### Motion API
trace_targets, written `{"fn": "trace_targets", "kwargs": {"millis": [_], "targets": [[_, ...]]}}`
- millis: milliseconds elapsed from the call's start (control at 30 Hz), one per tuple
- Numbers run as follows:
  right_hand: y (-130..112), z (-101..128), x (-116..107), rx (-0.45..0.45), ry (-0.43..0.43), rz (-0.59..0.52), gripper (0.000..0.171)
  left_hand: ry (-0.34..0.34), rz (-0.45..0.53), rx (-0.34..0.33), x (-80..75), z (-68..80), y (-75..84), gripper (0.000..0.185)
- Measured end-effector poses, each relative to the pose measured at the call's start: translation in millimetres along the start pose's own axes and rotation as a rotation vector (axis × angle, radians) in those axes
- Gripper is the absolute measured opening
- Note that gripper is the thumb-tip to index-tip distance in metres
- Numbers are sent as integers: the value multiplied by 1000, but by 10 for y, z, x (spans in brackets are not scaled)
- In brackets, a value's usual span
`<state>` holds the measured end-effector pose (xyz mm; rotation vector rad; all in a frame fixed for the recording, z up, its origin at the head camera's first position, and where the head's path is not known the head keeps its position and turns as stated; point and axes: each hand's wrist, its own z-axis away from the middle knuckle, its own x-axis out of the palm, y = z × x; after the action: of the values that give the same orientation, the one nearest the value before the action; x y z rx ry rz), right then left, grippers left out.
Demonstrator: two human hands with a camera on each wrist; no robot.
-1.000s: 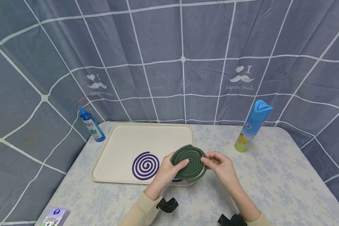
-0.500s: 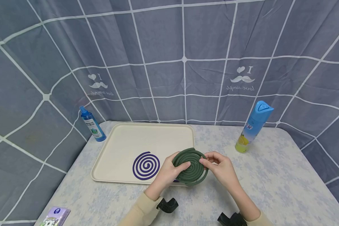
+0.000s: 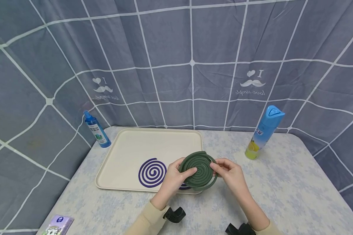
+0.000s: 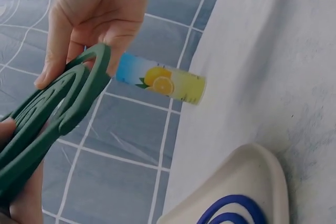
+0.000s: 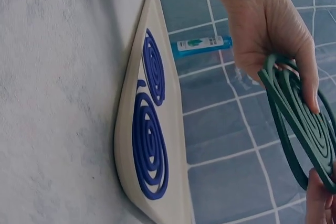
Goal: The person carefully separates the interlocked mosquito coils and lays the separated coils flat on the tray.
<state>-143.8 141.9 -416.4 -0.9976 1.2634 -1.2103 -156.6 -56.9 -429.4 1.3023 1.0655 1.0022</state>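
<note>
Holding the green coil (image 3: 198, 170) above the tray's (image 3: 126, 153) near right edge: my left hand (image 3: 172, 179) pinches its left rim, my right hand (image 3: 230, 173) its right rim. I judge it light, stiff, brittle; best gripped at the outer ring. Purple coils (image 3: 152, 172) lie beneath.

Coil (image 3: 198, 169): dark green, spiral. Tray (image 3: 129, 150): cream, bearing purple spiral coil (image 3: 152, 172). Tablecloth (image 3: 282, 189): pale blue floral. Curtain (image 3: 176, 65): grey-blue, white grid. Spray can (image 3: 263, 132): blue, yellow lemon print.
</note>
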Motion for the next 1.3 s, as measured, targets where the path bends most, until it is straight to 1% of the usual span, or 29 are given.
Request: {"fn": "trace_targets", "kwargs": {"millis": [67, 200, 267, 367, 467, 600, 700, 800, 933, 967, 1100, 1200, 1233, 1300], "targets": [[-2, -8, -12, -11, -13, 24, 26, -14, -16, 5, -14, -8, 4, 33], [-19, -18, -39, -54, -25, 136, 30, -67, -66, 14, -39, -26, 9, 30], [-32, -24, -44, -76, -27, 196, 30, -100, -81, 17, -48, -37, 2, 29], [-52, -36, -36, -97, -39, 244, 27, -144, -114, 27, -57, -51, -17, 27], [-66, -60, -24, -123, -86, 279, 24, -182, -171, 48, -64, -58, -42, 24], [-54, -92, -11, -173, -146, 339, 18, -190, -259, 75, -67, -55, -56, 22], [-33, -110, -1, -190, -136, 371, 16, -168, -274, 68, -65, -53, -48, 27], [-17, -121, 9, -151, -100, 349, 18, -106, -252, 46, -58, -59, -57, 32], [15, -140, 26, -68, -40, 267, 22, -9, -180, 18, -29, -63, -112, 37], [23, -142, 31, -59, -25, 245, 22, 10, -158, 16, -18, -61, -128, 38], [57, -149, 54, -49, 27, 183, 21, 63, -11, -22, 40, -50, -146, 42], [66, -142, 70, -44, 29, 123, 21, 91, 79, -24, 70, -49, -140, 41], [66, -139, 75, -43, 22, 105, 21, 98, 89, -19, 72, -51, -140, 41], [67, -133, 77, -37, -8, 78, 22, 113, 62, 2, 65, -48, -133, 38]]}}
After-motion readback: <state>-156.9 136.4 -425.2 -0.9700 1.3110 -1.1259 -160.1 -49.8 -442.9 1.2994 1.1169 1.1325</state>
